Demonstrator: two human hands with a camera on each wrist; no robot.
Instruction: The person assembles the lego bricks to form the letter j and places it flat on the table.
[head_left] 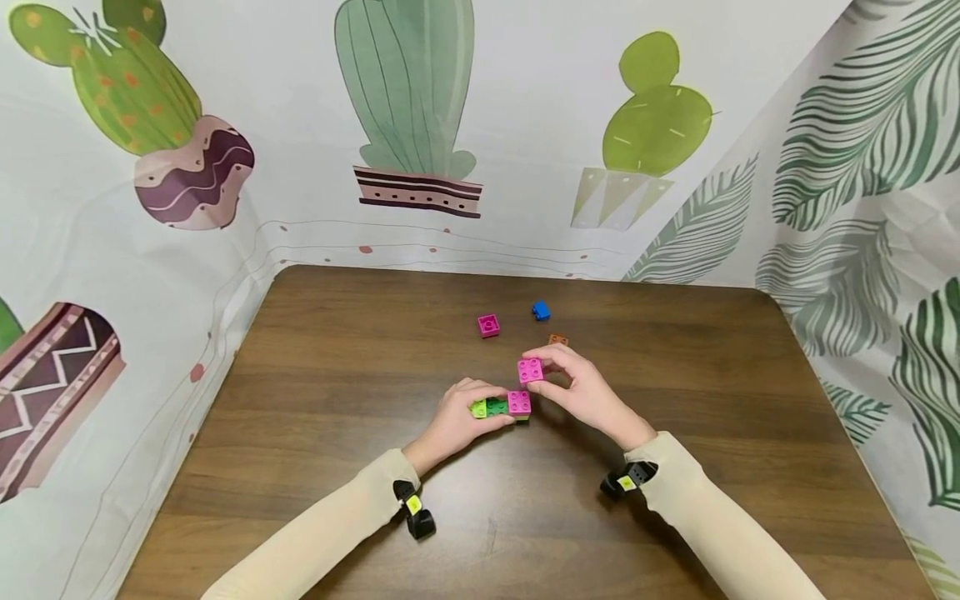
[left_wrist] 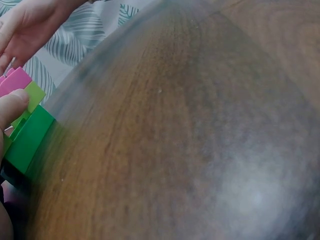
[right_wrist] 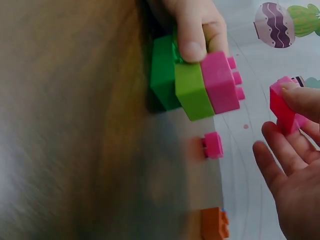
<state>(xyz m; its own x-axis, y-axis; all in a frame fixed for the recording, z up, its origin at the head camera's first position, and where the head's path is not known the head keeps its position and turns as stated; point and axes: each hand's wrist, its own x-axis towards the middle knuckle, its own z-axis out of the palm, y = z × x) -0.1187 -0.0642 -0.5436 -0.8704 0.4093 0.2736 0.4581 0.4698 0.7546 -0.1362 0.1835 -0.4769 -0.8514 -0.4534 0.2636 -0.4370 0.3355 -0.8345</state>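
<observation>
My left hand (head_left: 459,417) grips a small stack of toy building bricks on the table, its thumb along the near side. The stack has a green brick (right_wrist: 165,75) at the bottom, a lime brick (right_wrist: 194,97) above it and a pink brick (right_wrist: 221,82) on top at the right end. Another lime brick (head_left: 478,410) shows at the stack's left end, partly under the fingers. Just above and right of the stack, my right hand (head_left: 588,396) pinches a separate pink brick (head_left: 530,370) between thumb and fingers, studs facing up. The two pink bricks are apart.
Beyond the hands lie a magenta brick (head_left: 488,326) with its hollow side up, a blue brick (head_left: 541,311) on its side and an orange brick (head_left: 557,339), partly hidden by my right hand. The brown wooden table (head_left: 337,350) ends at a patterned cloth (head_left: 525,150).
</observation>
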